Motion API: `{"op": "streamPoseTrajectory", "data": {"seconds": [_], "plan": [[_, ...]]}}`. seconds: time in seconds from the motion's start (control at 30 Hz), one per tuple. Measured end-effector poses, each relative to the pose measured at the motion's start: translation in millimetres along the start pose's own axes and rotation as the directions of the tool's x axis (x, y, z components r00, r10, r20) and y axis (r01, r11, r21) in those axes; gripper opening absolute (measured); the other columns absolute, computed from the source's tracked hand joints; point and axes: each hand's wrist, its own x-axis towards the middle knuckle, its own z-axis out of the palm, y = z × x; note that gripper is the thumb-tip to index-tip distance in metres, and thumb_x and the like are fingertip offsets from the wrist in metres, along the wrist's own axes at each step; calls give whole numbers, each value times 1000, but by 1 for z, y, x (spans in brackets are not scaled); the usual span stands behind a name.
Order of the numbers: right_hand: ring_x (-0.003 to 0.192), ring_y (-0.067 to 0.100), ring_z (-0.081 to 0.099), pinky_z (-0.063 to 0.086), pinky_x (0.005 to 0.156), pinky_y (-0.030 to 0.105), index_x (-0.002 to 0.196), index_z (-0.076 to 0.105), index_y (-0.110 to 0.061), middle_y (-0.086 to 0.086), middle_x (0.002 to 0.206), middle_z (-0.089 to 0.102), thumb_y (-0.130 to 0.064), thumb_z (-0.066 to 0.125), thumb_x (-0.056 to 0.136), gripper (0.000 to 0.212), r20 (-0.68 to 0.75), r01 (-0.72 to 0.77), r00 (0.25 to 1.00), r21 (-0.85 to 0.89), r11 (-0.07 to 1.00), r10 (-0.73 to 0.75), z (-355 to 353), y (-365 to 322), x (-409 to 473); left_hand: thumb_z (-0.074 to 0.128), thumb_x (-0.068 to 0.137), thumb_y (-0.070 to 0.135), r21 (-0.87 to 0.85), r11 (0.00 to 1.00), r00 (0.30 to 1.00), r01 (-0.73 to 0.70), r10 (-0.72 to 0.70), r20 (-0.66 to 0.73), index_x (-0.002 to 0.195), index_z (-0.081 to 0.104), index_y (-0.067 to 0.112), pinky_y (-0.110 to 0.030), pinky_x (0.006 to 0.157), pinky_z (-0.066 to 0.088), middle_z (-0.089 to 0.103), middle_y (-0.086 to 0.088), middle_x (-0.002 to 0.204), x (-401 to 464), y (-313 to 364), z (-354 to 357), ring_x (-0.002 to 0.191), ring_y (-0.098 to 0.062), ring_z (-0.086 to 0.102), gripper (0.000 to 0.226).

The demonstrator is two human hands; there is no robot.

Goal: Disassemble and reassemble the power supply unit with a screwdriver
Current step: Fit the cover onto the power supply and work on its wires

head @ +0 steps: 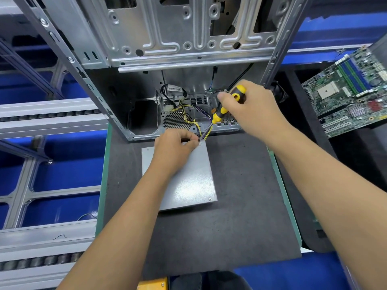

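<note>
A grey metal power supply unit (188,181) lies flat on the dark mat, its yellow and purple wires (199,126) running off its far edge. My right hand (253,109) grips the yellow and black screwdriver (226,107), whose tip points down at the unit's far right corner. My left hand (173,147) rests on the far part of the cover, its fingertips pinched at the screwdriver's tip. Whether they hold a screw is hidden. A screw (210,199) sits in the near right corner.
An open metal computer case (167,51) stands just beyond the unit, with a perforated box inside. A motherboard (351,88) lies at the right. The mat (240,206) has green edges. Blue bins and roller rails (48,116) fill the left side.
</note>
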Motion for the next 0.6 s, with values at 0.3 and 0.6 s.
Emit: {"op": "streamPoseTrajectory", "data": {"seconds": [0.3,0.6], "plan": [[65,7,58,47,63,26,89,55,-8,1,65,62,-44,60,93,36,108,202,976,-136,970,-188,3,-19,-2,73,88,21,1,998,998,-62,62,-20,66,64,40,-49,104,43,62,31,71,-1,-6,3,85,-3,63,31],[57,-15,51,36,56,5,80,53,-2,-30,49,52,-39,59,95,40,8,84,996,-53,995,-84,-6,0,-3,66,94,24,-11,997,993,-80,79,-86,75,64,44,-46,101,44,63,29,80,-5,-8,6,103,-21,62,28]]}}
